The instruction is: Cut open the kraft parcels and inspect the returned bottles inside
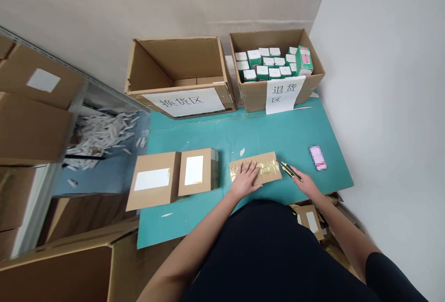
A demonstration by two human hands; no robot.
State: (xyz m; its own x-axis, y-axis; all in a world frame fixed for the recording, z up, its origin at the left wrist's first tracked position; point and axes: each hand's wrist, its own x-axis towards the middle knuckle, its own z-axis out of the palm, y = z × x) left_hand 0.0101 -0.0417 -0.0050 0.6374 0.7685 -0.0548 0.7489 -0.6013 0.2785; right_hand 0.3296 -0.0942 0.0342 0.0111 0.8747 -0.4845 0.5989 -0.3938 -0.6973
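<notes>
My left hand (245, 180) lies flat on a flat cardboard parcel (255, 168) wrapped in shiny yellowish tape, its fingers spread and holding nothing. My right hand (301, 179) grips a yellow-and-black utility knife (290, 171), whose tip points at the parcel's right end. Left of the parcel, a pair of small cardboard boxes with white labels (170, 177) lies on the teal table (243, 130). A pixelated phone (317, 158) lies to the right of my right hand.
At the table's far edge stand an open carton with a Chinese sign (179, 75) and a carton of green-and-white small boxes (274, 70). Stacked cartons (31, 107) and white paper scraps (99, 135) lie left. A wall bounds the right side.
</notes>
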